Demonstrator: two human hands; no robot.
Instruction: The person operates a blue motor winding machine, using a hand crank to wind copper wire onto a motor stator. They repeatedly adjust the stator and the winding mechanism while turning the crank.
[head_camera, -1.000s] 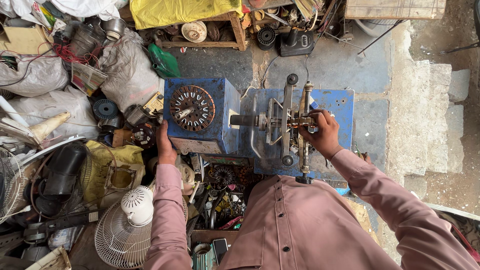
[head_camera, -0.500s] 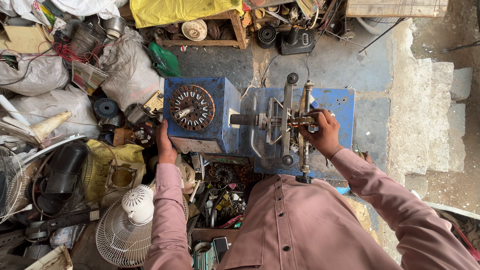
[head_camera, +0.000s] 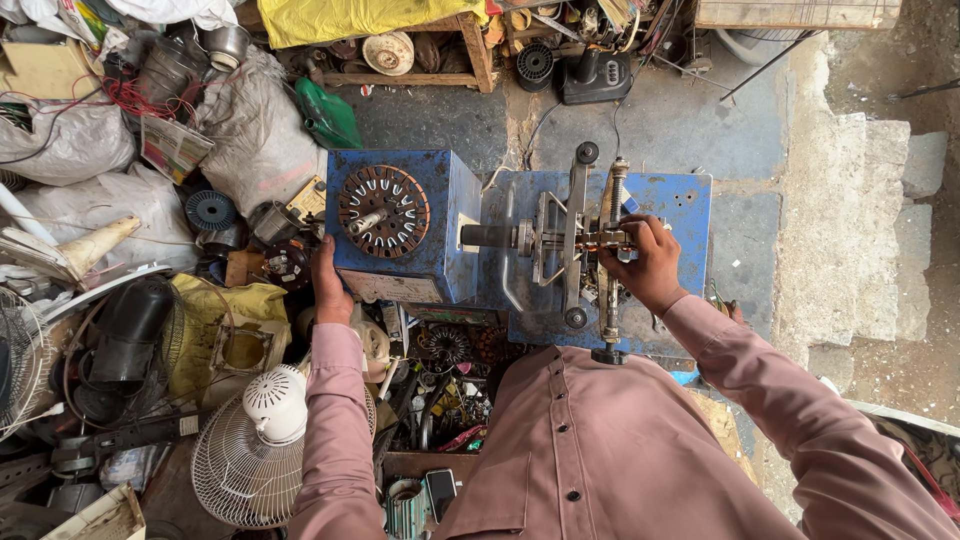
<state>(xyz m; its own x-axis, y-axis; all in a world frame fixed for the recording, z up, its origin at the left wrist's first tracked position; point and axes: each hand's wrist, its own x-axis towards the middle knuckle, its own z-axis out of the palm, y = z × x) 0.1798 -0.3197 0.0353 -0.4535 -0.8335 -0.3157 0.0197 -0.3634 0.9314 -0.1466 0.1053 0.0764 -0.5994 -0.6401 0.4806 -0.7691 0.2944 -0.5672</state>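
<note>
Right hand (head_camera: 648, 262) is gripping the copper-wound spindle (head_camera: 600, 240) on the blue metal winding machine (head_camera: 660, 200), while left hand (head_camera: 328, 285) is pressing flat beside the round slotted stator (head_camera: 383, 211) further left.

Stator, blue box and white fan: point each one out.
stator (head_camera: 383, 211), head view, on its slotted round face.
blue box (head_camera: 444, 262), head view, on its bare right side.
white fan (head_camera: 275, 402), head view, on its white motor hub.
</note>
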